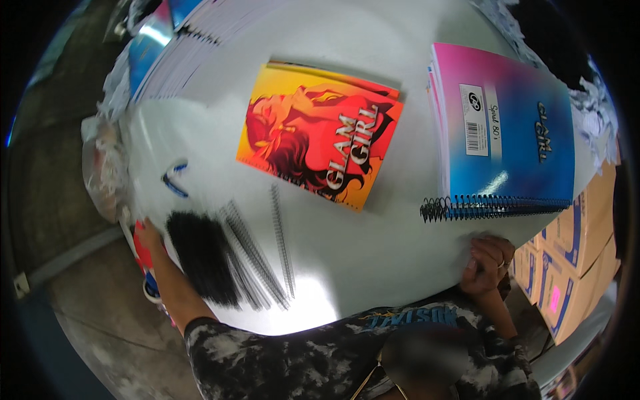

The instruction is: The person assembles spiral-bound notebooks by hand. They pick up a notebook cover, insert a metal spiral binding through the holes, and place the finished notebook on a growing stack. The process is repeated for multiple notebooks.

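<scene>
Left hand: the left hand (148, 235) is reaching out over the left edge of the white table (373, 247), beside a pile of black spiral binding coils (200, 257); whether it is gripping anything cannot be told, since its fingers are lying past the rim.
Right hand: the right hand (485, 261) is resting clenched at the near right edge of the table, fingers curled in, holding nothing that is showing.
Binding coils: the coils are lying near the left rim, with a few single coils (257, 257) fanning out to their right.
Orange notebook: an orange and red spiral notebook (320, 137) is lying flat at mid-table, well apart from both hands.
Blue and pink stack: a stack of blue and pink spiral notebooks (507, 133) is sitting at the right, its wire spines facing the near edge, just beyond the right hand.
Open room: bare tabletop is stretching between the coils and the right hand.
Far edge: stacked paper blocks (180, 53) are crowding the far left rim.
Right of table: cardboard boxes (567, 267) are standing below the table's right edge.
</scene>
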Motion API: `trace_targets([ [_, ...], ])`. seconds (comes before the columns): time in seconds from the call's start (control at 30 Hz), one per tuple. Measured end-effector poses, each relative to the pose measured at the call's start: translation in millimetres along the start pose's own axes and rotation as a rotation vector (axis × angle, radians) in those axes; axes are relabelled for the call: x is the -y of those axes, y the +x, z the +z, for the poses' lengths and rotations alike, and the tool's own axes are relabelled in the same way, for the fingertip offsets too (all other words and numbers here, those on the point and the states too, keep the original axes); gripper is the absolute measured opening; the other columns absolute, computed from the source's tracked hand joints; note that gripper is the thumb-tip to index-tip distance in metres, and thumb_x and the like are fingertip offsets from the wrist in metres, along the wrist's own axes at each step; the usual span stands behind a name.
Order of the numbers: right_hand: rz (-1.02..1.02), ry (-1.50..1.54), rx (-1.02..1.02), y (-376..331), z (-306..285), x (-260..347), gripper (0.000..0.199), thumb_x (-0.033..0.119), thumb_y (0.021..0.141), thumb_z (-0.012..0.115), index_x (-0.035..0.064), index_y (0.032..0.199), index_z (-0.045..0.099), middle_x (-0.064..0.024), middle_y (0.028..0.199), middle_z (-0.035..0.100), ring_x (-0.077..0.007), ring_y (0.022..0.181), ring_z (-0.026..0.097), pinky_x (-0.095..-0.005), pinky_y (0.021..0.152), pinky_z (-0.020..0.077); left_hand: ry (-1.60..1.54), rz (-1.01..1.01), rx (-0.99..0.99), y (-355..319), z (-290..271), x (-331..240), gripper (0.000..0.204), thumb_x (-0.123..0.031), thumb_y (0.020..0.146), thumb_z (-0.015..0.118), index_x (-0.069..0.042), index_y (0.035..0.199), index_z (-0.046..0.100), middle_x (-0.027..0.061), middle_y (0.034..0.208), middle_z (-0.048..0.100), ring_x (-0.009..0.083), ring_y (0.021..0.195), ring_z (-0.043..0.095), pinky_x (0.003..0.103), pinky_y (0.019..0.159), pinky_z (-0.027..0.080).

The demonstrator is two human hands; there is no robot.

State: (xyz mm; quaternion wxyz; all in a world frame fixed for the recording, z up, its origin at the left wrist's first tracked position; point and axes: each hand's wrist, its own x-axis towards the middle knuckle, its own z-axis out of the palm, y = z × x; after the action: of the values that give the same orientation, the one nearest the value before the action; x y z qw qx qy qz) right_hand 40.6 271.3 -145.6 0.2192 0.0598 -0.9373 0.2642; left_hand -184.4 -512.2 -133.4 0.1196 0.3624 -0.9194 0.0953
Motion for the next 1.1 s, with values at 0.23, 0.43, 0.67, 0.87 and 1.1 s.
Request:
trace_targets([
  [0.23,0.016,0.042,0.043,7.9,-4.9,-4.8,0.016,0.02,0.074,0.05,0.0105,0.085,0.058,-0.0046,0.087,0.062,-0.0232,0.079,0.054,-0.0353,0.068,0.0407,0.194,-0.14,0.006,18.3,-8.5,42.2,0.066,-0.051,0.082,0.05,0.001,0.121,0.044,0.0241,0.116,0.052,0.0394,0.11,0.049,0.046,0.091,0.038],
  [0.43,0.032,0.05,0.024,8.7,-3.8,-1.3,0.016,0.018,0.073,0.05,0.0102,0.083,0.058,-0.0047,0.086,0.062,-0.0231,0.08,0.054,-0.0349,0.068,0.0404,0.241,-0.156,0.014,7.8,-27.2,41.4,0.061,-0.049,0.083,0.05,0.002,0.116,0.046,0.0252,0.112,0.054,0.0399,0.106,0.051,0.046,0.089,0.04],
  [0.67,0.015,0.065,0.015,7.2,-3.6,-0.7,0.014,0.016,0.072,0.051,0.0102,0.083,0.058,-0.0038,0.087,0.062,-0.0223,0.077,0.054,-0.0346,0.068,0.0403,0.285,-0.16,0.04,-43.9,-60.2,35.6,0.056,-0.046,0.084,0.051,0.003,0.111,0.048,0.0263,0.107,0.056,0.0406,0.103,0.053,0.045,0.087,0.042],
  [0.87,-0.01,0.048,-0.015,2.0,1.5,4.1,0.015,0.014,0.071,0.053,0.0102,0.084,0.058,-0.0018,0.087,0.062,-0.0209,0.075,0.055,-0.0333,0.071,0.0406,0.21,-0.028,0.032,-83.3,-61.7,-2.9,0.04,-0.036,0.085,0.049,-0.002,0.105,0.05,0.0256,0.098,0.059,0.04,0.094,0.057,0.047,0.081,0.043],
  [1.1,-0.047,0.059,-0.055,-11.4,9.2,2.0,0.015,0.012,0.07,0.054,0.0104,0.084,0.058,-0.0013,0.087,0.062,-0.0214,0.078,0.054,-0.0331,0.074,0.041,-0.081,0.267,-0.024,-115.2,-46.9,8.9,0.025,-0.011,0.072,0.051,-0.001,0.095,0.054,0.0221,0.089,0.06,0.0403,0.084,0.057,0.046,0.076,0.044],
])
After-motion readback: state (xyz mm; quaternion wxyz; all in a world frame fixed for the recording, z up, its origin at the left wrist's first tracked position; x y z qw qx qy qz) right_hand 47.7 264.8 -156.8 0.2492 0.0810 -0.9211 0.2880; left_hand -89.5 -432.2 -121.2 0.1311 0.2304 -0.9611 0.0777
